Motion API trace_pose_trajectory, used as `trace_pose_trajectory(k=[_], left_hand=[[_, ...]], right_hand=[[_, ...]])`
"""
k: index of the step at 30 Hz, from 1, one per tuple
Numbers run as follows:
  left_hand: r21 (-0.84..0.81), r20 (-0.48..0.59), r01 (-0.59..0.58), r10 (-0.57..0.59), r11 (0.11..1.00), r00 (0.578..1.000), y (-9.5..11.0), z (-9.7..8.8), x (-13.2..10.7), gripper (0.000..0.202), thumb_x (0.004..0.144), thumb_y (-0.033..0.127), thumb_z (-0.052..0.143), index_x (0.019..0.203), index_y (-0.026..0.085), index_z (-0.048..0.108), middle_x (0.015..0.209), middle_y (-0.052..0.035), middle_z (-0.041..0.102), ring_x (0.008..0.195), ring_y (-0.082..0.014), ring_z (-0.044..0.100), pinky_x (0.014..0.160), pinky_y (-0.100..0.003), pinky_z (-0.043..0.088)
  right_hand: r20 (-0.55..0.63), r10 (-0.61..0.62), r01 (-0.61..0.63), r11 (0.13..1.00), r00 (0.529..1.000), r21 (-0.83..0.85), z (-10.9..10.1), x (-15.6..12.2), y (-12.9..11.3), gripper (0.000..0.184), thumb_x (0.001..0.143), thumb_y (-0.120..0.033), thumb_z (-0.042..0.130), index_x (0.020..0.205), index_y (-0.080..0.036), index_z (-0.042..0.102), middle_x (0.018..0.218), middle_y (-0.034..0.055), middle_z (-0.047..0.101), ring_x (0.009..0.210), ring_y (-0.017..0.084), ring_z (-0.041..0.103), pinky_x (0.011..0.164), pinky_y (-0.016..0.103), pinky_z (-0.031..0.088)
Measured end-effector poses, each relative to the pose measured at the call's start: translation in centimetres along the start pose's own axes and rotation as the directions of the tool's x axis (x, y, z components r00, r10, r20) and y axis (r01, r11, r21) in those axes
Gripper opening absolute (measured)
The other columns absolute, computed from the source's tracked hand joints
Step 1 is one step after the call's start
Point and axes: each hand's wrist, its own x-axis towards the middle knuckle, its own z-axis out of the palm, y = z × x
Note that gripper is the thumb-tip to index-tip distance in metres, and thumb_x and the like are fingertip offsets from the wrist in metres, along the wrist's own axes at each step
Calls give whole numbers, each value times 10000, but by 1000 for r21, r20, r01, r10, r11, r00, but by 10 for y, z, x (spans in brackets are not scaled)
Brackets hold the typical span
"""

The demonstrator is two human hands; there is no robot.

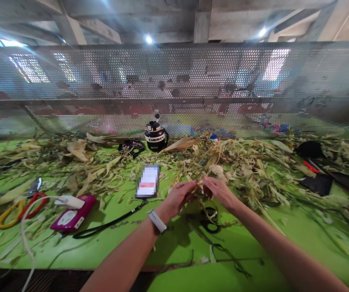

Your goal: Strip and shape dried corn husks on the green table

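My left hand [179, 197], with a pale band at the wrist, has its fingers pinched together over the middle of the green table [113, 247]. Facing it, the fingertips of my right hand [220, 193] are also closed, almost touching the left ones. Both hands hold a thin, pale dried husk strip [203, 209]; part of it hangs below the fingers, and its upper part is hidden. Beneath the hands lie black-handled scissors [211, 223], whose blades I cannot make out. Dark stringy strands [229, 255] trail nearer to me.
Dried husks [186, 144] litter the table. A lit phone [148, 181] with a black strap, a magenta power bank [74, 215] and red-and-yellow-handled scissors [19, 209] lie leftward. A black jug [155, 138] stands by the perforated metal screen [180, 87]. Dark flat items [317, 182] lie right.
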Motion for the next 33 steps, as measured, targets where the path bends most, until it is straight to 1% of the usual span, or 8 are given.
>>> trace_pose_trajectory(k=[6,13,17,20,23,26,30,33], left_hand=[[6,61,43,-43,999,997,-2,-2,1,248,533,283,785,686,121,677,695,-18,670,625,-100,580,607,-206,471],[45,117,68,-73,997,990,-3,-2,0,163,568,227,745,592,111,633,516,20,591,456,-53,485,575,-199,463],[-16,91,-26,27,1000,995,-7,-1,5,206,636,302,724,633,115,640,513,14,602,422,-57,488,515,-190,429],[-131,22,-118,121,984,992,-9,0,9,221,666,342,709,709,131,658,647,-32,681,622,-131,628,679,-240,470],[-193,-42,-192,188,962,981,-9,2,9,228,648,354,725,684,141,654,713,-48,704,749,-168,651,779,-271,460],[-137,-18,-220,219,966,976,-10,6,6,266,645,383,723,701,129,671,734,-63,706,693,-163,635,697,-269,472],[-24,-9,-267,267,963,964,-12,9,2,290,634,380,730,766,124,700,767,-69,705,630,-133,591,577,-236,454],[28,-35,-304,304,952,952,-12,8,2,287,617,375,743,758,127,709,719,-61,698,653,-137,599,616,-238,464]], right_hand=[[-18,-111,111,994,994,-8,6,-1,4,457,791,-589,437,572,-189,411,516,-54,338,474,80,305,449,228,248],[-133,-175,155,976,976,-151,4,7,16,410,820,-504,434,560,-189,393,517,-49,344,489,83,325,452,226,258],[-191,-118,101,991,974,-92,-4,9,11,409,811,-537,425,586,-195,417,494,-47,397,457,89,360,437,224,289],[-311,-109,90,993,944,-75,-8,6,6,385,828,-509,410,603,-198,435,480,-47,409,444,95,383,441,226,314],[-202,-106,81,988,974,-131,-3,-1,5,377,843,-459,409,589,-187,467,491,-37,424,465,97,407,452,222,319],[9,-117,117,982,993,-151,12,-7,8,342,841,-434,431,628,-176,501,561,-22,484,521,101,449,480,215,340],[20,-113,114,993,993,-20,26,-10,12,318,832,-445,452,652,-183,471,564,-35,488,481,85,433,457,207,348],[31,-76,76,997,997,2,27,-10,12,333,819,-461,459,635,-184,472,548,-32,498,455,83,437,443,207,357]])
